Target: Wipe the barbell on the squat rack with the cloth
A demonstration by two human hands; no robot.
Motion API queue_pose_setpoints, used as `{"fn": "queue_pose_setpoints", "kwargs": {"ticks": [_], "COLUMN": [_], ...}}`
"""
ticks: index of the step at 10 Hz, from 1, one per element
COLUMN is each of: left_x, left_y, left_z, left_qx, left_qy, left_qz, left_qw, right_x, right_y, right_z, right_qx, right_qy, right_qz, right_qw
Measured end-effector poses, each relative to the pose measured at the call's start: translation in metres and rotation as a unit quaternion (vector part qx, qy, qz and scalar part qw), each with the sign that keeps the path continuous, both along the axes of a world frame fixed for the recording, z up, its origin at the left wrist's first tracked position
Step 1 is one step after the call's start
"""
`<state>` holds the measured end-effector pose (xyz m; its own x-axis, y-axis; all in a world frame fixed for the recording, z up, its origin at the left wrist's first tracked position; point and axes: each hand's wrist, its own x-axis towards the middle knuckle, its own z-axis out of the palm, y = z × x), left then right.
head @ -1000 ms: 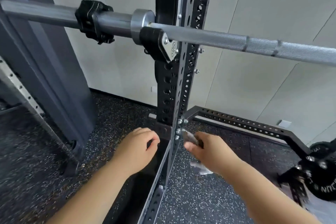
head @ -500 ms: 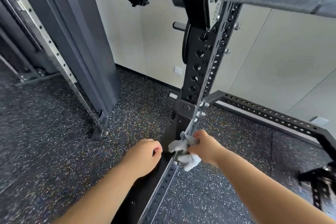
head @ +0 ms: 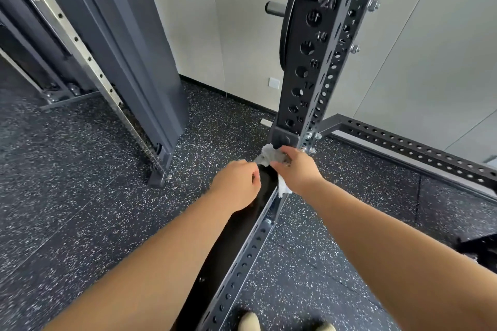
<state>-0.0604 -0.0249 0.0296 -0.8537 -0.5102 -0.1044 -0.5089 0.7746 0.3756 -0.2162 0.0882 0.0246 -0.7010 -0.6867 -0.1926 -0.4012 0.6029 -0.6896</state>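
**Cloth bunched up at the foot of the rack**

The right hand [head: 298, 169] clutches the cloth [head: 271, 155], fingers curled over it, low down where the squat rack [head: 309, 67] upright meets its black base beam [head: 242, 250]. The left hand [head: 235, 185] sits just beside it, fingers curled at the cloth's left edge; whether it pinches a corner I cannot tell. The cloth is crumpled, grey on top, with a whiter fold hanging below the right palm.
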Motion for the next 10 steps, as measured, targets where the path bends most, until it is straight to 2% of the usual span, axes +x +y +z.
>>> {"fn": "queue_pose_setpoints", "kwargs": {"ticks": [2,3,4,5,6,8,9,10], "left_x": [-0.005,-0.001,-0.001,-0.004,-0.009,-0.009,-0.009,-0.014], "left_y": [0.01,0.015,0.014,0.008,0.004,0.003,0.006,0.01], "left_z": [-0.027,-0.032,-0.029,-0.022,-0.02,-0.019,-0.016,-0.008], "left_qx": [-0.023,-0.027,-0.019,-0.019,-0.025,-0.033,-0.033,-0.034], "left_qy": [-0.021,-0.022,-0.019,-0.001,0.01,-0.013,-0.024,-0.013], "left_qz": [-0.004,0.001,-0.005,-0.006,-0.012,-0.038,-0.046,-0.053], "left_qw": [0.999,0.999,1.0,1.0,1.0,0.999,0.998,0.998], "right_x": [0.011,0.012,0.01,0.005,0.0,0.01,0.02,0.024], "right_y": [0.02,0.023,0.014,0.002,-0.007,0.006,0.022,0.037], "right_z": [-0.026,-0.036,-0.033,-0.021,-0.016,-0.027,-0.016,-0.004], "right_qx": [-0.011,0.066,0.052,-0.007,-0.004,0.125,0.085,0.098], "right_qy": [0.027,0.023,0.03,0.067,0.107,0.131,0.127,0.123], "right_qz": [0.019,0.01,-0.004,-0.029,-0.017,0.055,0.067,0.061], "right_qw": [0.999,0.997,0.998,0.997,0.994,0.982,0.986,0.986]}}
